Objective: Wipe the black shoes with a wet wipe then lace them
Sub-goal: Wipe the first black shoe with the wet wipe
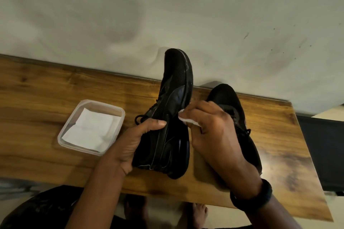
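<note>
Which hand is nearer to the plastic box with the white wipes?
Left. The left hand grips the shoe just right of the box; the right hand, pinching a wipe, is beyond that shoe.

You are most likely in a room of a home, not a shop or a workshop. You work at a narrow wooden table [55, 83] with warm grain, pushed against a plain off-white wall [167, 15] that bears smudges and small dark specks, as lived-in walls do. The gear is household stuff: a clear plastic food container [64, 130] holding folded white wipes [91, 130], and an everyday black shoe [229, 98] set straight on the wood. Your bare feet [199, 214] show below the table edge on a pale floor, which suits indoors at home. At the right edge stands a dark low unit [323, 145], perhaps a cabinet; the frame cuts it off.
</note>
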